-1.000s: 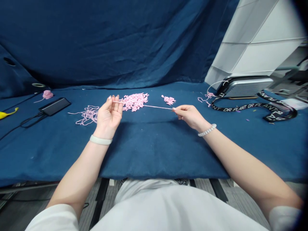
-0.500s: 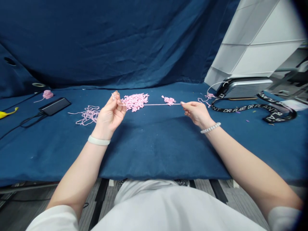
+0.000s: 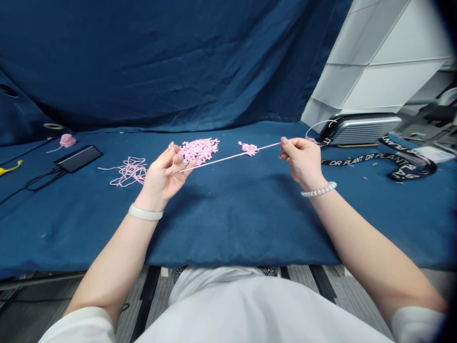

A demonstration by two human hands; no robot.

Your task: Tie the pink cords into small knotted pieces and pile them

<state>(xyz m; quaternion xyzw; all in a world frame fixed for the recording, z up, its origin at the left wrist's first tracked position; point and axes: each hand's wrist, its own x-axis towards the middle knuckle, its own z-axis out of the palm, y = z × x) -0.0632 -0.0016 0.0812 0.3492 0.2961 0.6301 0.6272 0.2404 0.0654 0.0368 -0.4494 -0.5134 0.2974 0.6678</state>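
A thin pink yarn [image 3: 228, 157] runs straight between my two hands above the table, rising toward the right. My left hand [image 3: 166, 171] is closed at the fingertips on the yarn's left part, palm turned up. With thumb and fingers pinched, my right hand [image 3: 303, 159] holds the other end. Behind my left fingers lies a large heap of small pink pieces [image 3: 200, 150], and a smaller pink cluster [image 3: 249, 148] sits to the right of it, just behind the yarn. Left of my left hand is a loose tangle of pink yarn [image 3: 129, 172].
A black power bank [image 3: 79, 158] with cables and a pink yarn ball [image 3: 67, 140] lie at the left, near a yellow object [image 3: 10, 168]. On the right, a black lettered strap [image 3: 360, 161] curls before a silver ribbed case [image 3: 369, 131]. Blue cloth [image 3: 235, 214] covers the table.
My right hand has moved up and slightly right, so the yarn now slants upward instead of lying level. The left fingers have shifted a little and spread somewhat.
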